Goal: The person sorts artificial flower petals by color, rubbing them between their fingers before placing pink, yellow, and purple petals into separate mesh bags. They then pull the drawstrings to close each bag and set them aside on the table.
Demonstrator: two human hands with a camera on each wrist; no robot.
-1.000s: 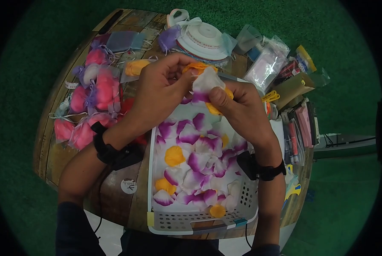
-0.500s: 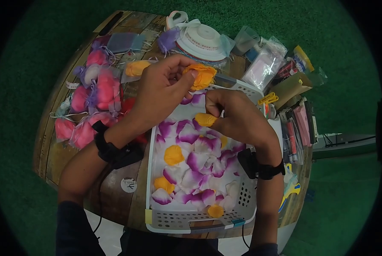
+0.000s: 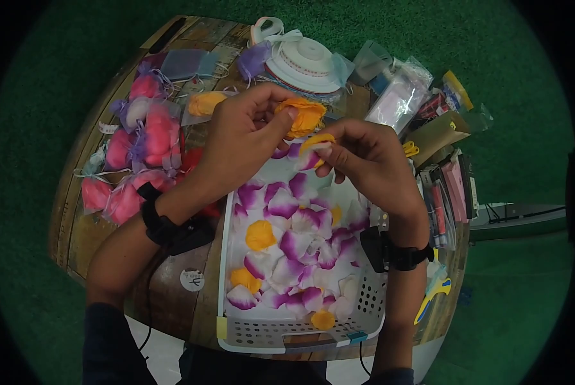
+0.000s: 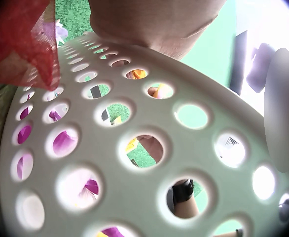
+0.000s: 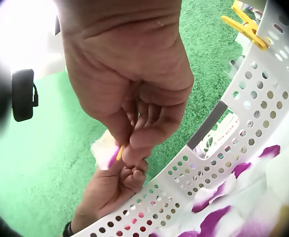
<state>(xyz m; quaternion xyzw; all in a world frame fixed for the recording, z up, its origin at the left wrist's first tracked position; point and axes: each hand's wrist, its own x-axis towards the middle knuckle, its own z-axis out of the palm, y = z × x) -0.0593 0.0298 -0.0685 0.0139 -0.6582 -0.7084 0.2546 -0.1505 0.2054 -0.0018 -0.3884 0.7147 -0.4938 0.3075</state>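
Observation:
Over the far end of a white perforated basket (image 3: 262,344), my left hand (image 3: 246,138) pinches a bunch of orange artificial petals (image 3: 305,118) between thumb and fingers. Just to its right and lower, my right hand (image 3: 376,163) pinches a few petals (image 3: 310,156), white-and-purple with yellow. In the right wrist view, that white-and-purple petal (image 5: 105,152) shows below the right fingertips, close to the left hand (image 5: 110,190). Loose purple-and-white petals (image 3: 287,247) and some orange ones (image 3: 260,235) lie inside the basket. The left wrist view shows mostly the basket's holed wall (image 4: 105,153).
Left of the basket lie mesh bags filled with pink petals (image 3: 162,135). A ribbon roll (image 3: 307,61) and clear plastic packets (image 3: 400,93) sit at the back. A yellow clip (image 5: 248,29) is on the basket rim. Boxes and pens (image 3: 451,192) line the right side.
My right hand dipped away from the left with petals, then rose and turned back beside the orange bunch. The left hand has kept its place and its hold.

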